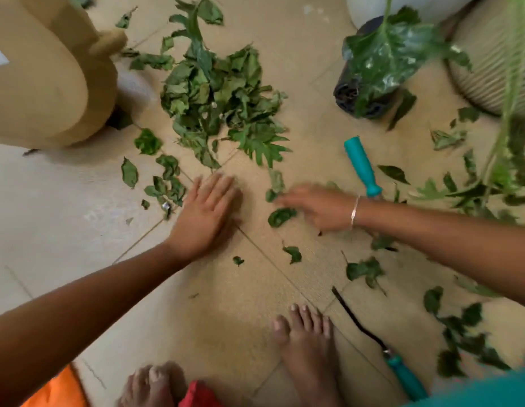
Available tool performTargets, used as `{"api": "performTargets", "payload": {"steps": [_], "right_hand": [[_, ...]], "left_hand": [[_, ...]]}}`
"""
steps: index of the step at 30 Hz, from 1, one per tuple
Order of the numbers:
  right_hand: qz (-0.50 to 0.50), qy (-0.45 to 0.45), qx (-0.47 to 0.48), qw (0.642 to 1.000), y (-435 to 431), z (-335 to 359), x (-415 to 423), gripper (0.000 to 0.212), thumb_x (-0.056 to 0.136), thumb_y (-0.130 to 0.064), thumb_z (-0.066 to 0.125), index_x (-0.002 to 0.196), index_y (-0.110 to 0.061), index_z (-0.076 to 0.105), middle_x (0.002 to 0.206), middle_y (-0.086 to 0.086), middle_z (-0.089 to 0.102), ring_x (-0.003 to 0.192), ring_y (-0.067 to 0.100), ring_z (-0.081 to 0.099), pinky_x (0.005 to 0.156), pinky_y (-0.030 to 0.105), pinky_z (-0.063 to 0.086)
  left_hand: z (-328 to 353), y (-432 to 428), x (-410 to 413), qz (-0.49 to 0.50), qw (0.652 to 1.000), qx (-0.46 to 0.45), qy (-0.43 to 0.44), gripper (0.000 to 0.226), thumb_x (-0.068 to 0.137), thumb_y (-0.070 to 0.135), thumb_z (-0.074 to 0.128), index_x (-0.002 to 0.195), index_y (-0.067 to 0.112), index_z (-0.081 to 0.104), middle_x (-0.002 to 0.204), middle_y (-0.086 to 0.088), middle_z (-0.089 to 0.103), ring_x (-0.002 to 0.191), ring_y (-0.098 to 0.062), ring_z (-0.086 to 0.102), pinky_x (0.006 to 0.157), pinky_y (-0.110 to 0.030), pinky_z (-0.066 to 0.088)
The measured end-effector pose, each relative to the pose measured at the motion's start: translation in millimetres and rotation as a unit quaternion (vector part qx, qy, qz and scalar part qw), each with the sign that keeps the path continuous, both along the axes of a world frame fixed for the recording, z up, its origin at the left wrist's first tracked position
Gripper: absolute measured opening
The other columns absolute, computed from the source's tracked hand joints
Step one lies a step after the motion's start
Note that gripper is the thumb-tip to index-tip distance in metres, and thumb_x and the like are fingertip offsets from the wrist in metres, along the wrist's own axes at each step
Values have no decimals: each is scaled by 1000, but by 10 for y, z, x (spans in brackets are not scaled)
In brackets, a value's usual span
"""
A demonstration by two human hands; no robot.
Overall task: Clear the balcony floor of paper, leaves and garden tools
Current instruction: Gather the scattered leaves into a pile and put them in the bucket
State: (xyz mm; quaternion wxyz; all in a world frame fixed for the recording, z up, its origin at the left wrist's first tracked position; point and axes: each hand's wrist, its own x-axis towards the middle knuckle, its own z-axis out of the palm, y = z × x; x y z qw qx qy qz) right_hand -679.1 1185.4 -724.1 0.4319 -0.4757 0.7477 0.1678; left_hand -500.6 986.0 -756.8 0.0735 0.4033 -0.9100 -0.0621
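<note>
Feet (308, 348) nearest; our left hand (202, 218) lies flat, right hand (320, 210) loosely splayed; leaves (217, 92) look light, limp: scoop from beneath.

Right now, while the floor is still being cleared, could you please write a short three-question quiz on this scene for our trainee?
1. True or false: the left hand lies flat on the beige tiled floor, holding nothing.
2. Multiple choice: the large pile of green leaves lies (A) beyond the left hand's fingertips, (B) under a bare foot, (C) inside a pot.
3. Fill in the blank: the thin silver bangle sits on the ___ wrist.

Key: 1 true; 2 A; 3 right.
</note>
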Motion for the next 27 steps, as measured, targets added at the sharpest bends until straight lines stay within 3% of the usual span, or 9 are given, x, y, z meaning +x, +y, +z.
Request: {"api": "performTargets", "payload": {"steps": [4,6,9,11,14,18,20,22,27], "right_hand": [[27,-15,-5,1000,57,9,27,53,88,-48,30,113,-18,66,119,-3,64,112,17,60,102,33,22],[37,-5,7,999,10,79,48,56,79,-52,30,94,-22,75,98,-2,73,95,15,67,94,33,24],[41,-19,-33,998,67,45,4,81,79,-59,0,142,-23,36,149,0,34,140,16,24,113,34,-2],[30,-34,-41,998,18,40,-57,81,81,-62,-6,147,-23,20,155,-1,18,144,16,8,115,36,-5],[33,-56,-98,993,112,150,100,60,96,-53,11,148,-21,16,156,-1,15,144,16,6,115,36,-5],[144,-124,-148,971,-648,422,-690,42,99,-29,32,138,-14,41,142,7,44,134,19,35,117,37,18],[203,-138,-16,969,-1110,752,-1382,33,86,3,44,110,-9,63,104,8,66,95,17,60,96,36,46],[301,-99,117,941,-1065,746,-1887,33,79,9,46,94,-10,69,86,3,68,77,14,60,81,29,50],[373,20,374,849,-268,610,-2124,28,91,-11,49,115,-11,62,88,1,58,66,9,46,67,19,45]], "left_hand": [[-21,541,-426,-322,944,20,64,45,99,29,36,140,12,43,149,-12,35,141,-28,27,116,-48,18],[-87,657,-564,-414,909,38,26,50,98,35,39,144,17,37,153,-9,29,143,-26,22,115,-47,21],[-205,447,-643,-347,938,20,-7,50,99,38,30,144,16,30,152,-11,30,141,-27,25,113,-51,20],[-153,187,-627,-162,987,16,-11,51,100,39,24,142,12,33,149,-14,34,139,-32,28,112,-57,23],[-14,-30,-612,50,998,12,-31,54,99,36,37,144,9,27,152,-15,27,141,-35,20,115,-50,8],[57,296,-913,-131,991,-34,-3,58,87,16,61,139,2,38,144,-21,39,134,-37,36,113,-49,11],[62,517,-1167,-214,977,-21,14,48,91,16,50,136,3,43,142,-21,43,132,-37,40,112,-49,17],[80,712,-1430,-270,963,-6,22,46,91,17,35,132,2,51,138,-21,48,127,-37,46,110,-50,27],[27,1135,-1816,-326,943,69,14,51,94,29,27,135,8,49,141,-19,45,131,-36,41,107,-54,27]]}}
